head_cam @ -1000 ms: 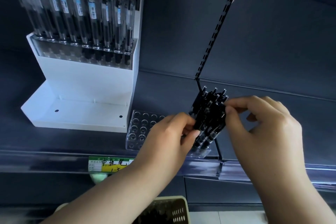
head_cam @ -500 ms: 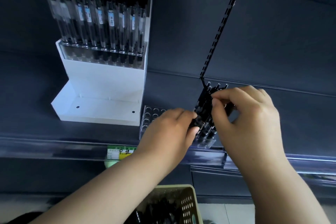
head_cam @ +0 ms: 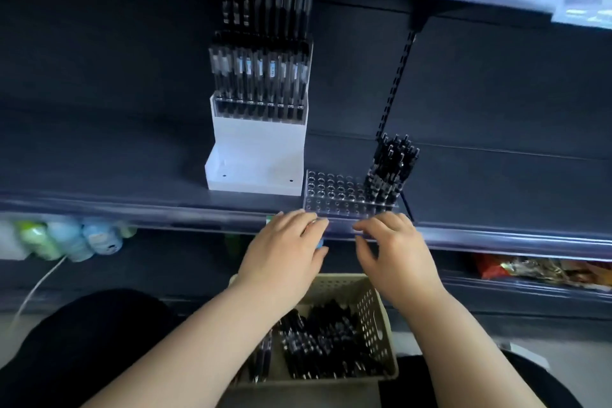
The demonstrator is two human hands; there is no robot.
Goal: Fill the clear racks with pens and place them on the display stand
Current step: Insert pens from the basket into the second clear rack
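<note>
Clear rack (head_cam: 334, 196) sits on the shelf (head_cam: 132, 197) just right of the white display stand (head_cam: 258, 156), black pens (head_cam: 392, 166) bunched at its right end. Left hand (head_cam: 288, 252) and right hand (head_cam: 394, 253) hover by the shelf edge, fingers loosely curled, holding nothing, above the pen basket (head_cam: 377, 315).

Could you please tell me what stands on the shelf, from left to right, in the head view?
White stand → clear rack, its left holes empty → black pens standing in the rack's right end.
</note>
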